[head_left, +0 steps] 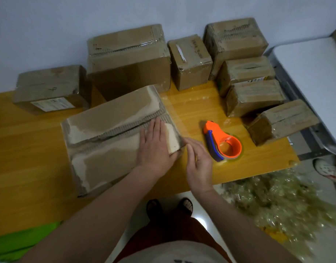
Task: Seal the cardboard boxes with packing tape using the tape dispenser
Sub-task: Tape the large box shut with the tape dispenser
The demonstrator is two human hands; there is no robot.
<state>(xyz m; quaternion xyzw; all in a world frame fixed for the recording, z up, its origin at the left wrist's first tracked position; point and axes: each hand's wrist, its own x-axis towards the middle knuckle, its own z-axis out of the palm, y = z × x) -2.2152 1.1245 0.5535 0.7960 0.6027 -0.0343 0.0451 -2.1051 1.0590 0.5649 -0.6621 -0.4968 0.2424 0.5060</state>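
A large worn cardboard box [106, 137] lies on the yellow wooden table [193, 105] in front of me, its torn flaps closed along a middle seam. My left hand [154, 147] lies flat on the box's right end, fingers straight, pressing the top. My right hand [198, 160] is at the box's right corner, fingers straight, touching its side. The orange and blue tape dispenser [223, 140] with a clear tape roll lies on the table just right of my right hand, held by neither hand.
Several taped boxes stand along the back of the table, among them a big one [129, 61] and a small one [190, 61], with a stack at the right [254, 95]. A white bed [311, 76] is at the right. Crumpled tape waste [277, 205] covers the floor.
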